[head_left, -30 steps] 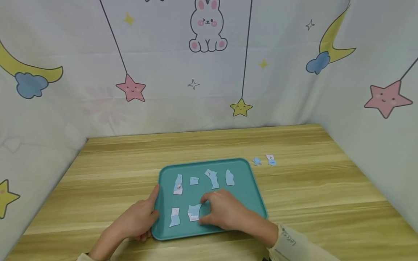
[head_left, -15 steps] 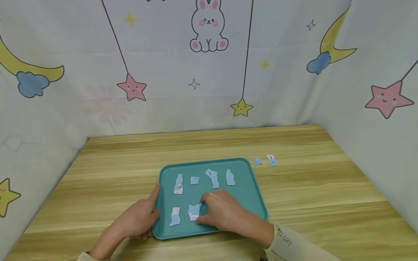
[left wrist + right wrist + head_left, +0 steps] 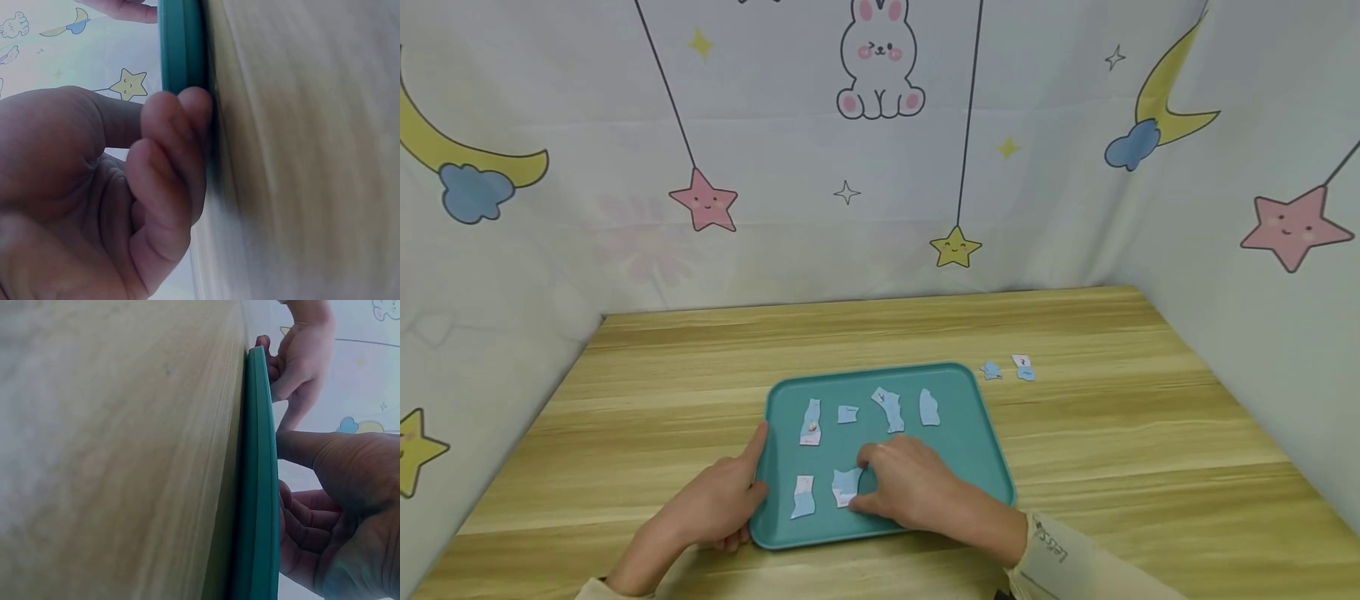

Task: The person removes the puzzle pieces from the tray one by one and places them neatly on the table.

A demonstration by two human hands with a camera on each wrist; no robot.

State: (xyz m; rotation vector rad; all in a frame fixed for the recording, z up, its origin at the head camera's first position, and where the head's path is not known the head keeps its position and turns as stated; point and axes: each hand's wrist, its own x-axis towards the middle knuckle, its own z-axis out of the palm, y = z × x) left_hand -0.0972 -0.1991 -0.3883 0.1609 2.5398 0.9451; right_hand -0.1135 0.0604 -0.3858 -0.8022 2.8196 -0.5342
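Observation:
A teal tray point(image 3: 820, 540) lies on the table with several torn pieces of a pale blue and white printed picture in it. At its left edge my left hand point(image 3: 718, 500) grips the rim, the thumb over the inner side and the index finger along the edge. In the left wrist view the other fingers curl against the tray's outer wall. My right hand point(image 3: 913, 487) pinches a picture piece point(image 3: 845, 485) at the tray's lower middle, thumb at its lower corner and index finger at its upper one. Left of it lies another piece point(image 3: 803, 497). The palm hides part of the tray.
Along the tray's far side lie a long piece point(image 3: 810, 423), a small piece point(image 3: 847, 414), a bent piece point(image 3: 891, 410) and a narrow piece point(image 3: 928, 407). Two loose pieces, a small one point(image 3: 992, 371) and a taller one point(image 3: 1023, 367), lie beyond the tray's far right corner.
My right thumb has slid slightly left onto the lower corner of the picture piece. The left hand and the tray keep their places.

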